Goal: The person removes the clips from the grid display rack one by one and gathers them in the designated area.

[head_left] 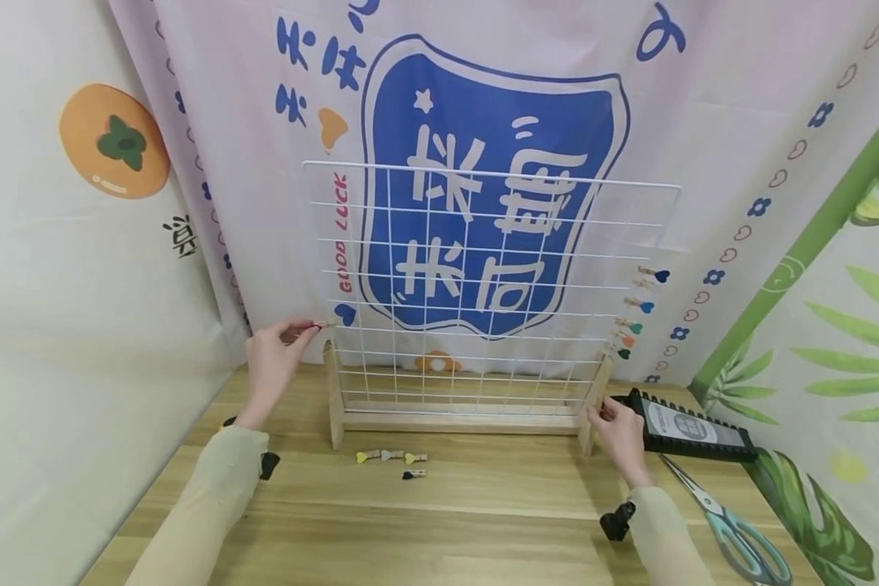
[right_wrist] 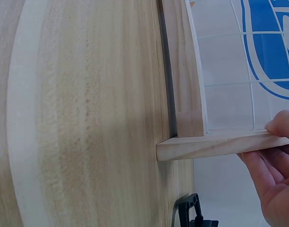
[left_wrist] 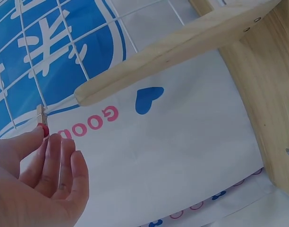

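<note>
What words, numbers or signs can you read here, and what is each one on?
"GOOD LUCK": red letters on the pale pink-white cloth backdrop.
"未来可期": white characters on the printed blue shield.
"天天开": blue characters on that backdrop; the next is cut off.
Smiley face: on the printed green stripe.
Unreadable: the blue curly mark at top right, the black writing on the left white cloth, and the small grey label on the flat black ridged object.

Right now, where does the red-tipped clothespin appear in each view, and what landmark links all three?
Head: left of centre; the red-tipped clothespin is pinched by the left hand.
Left wrist: far left, about mid-height.
Right wrist: not in it.
Shared landmark: the white wire grid.
</note>
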Available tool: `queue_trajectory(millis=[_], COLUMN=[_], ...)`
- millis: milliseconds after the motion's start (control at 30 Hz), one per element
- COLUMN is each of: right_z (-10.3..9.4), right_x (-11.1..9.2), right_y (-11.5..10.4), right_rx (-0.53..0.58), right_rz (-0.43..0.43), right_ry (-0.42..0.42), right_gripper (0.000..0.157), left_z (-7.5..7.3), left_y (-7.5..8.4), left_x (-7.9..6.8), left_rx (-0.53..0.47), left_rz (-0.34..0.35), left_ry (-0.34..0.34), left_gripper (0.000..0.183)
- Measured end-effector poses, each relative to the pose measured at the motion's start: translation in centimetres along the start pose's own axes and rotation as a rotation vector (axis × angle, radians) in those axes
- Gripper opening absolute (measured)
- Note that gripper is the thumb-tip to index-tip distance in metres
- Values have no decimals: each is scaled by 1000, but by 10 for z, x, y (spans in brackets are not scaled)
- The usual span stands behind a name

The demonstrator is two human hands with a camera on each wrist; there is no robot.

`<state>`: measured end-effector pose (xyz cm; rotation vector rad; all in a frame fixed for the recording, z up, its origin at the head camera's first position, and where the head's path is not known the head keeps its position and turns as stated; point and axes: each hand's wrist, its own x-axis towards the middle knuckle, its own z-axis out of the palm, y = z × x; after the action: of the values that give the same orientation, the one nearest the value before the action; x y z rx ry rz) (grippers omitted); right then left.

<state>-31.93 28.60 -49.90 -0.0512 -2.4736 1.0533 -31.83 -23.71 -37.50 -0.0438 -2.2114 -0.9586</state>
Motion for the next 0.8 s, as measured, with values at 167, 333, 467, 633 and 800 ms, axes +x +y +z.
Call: queue_trajectory(millis=[167,333,467,633,800], right_z=[0,1,1,2,1], right_x=[1,1,1,1,1], right_y=[0,1,0,-1,0], right_rx=[-6,-7,-13,-7,5], right_rz=[5,11,20,21,23], right_ry=[-5,-12,-10,-7,-12], right_gripper=[13,15,15,14,13], left_z=[-1,-2,-2,-3,-8], left_y=[1,0,-3,-3,-3], left_x=[0,0,0,1,1], left_rx=[1,9,17,16,12], left_rz=[-8,7,35,64,52], left_ry=[-21,-22,-5,24,47], left_gripper=[18,17,15,13,15])
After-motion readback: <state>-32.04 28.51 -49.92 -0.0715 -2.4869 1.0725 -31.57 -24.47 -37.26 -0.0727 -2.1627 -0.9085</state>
